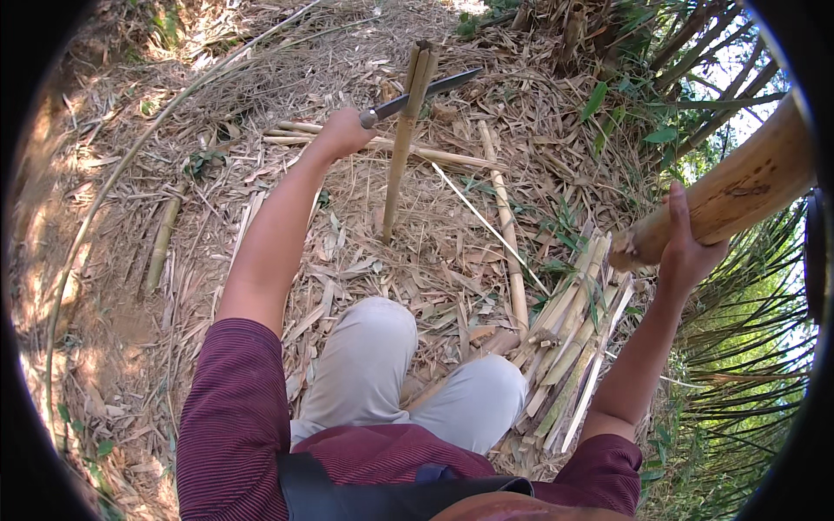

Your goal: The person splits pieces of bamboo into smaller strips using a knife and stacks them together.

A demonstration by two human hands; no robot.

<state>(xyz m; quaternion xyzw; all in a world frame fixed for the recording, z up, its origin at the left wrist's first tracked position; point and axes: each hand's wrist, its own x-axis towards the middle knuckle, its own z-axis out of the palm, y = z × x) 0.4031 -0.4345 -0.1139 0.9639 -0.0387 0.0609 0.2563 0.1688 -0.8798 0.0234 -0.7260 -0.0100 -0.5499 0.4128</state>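
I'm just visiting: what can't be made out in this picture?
- Log: far end, cut off by the head view's right rim.
- Knife: blade's middle, hidden in the head view by the upright stick; handle, mostly covered there by the left hand.

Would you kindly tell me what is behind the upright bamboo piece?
Behind the near part of the upright bamboo piece, the knife in the left hand shows on both sides, as do bamboo sticks on the leaf-strewn ground; the stretches it covers cannot be seen.

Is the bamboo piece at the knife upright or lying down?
Upright, slightly tilted: the bamboo piece has its lower end at the leaf litter, its top above the knife.
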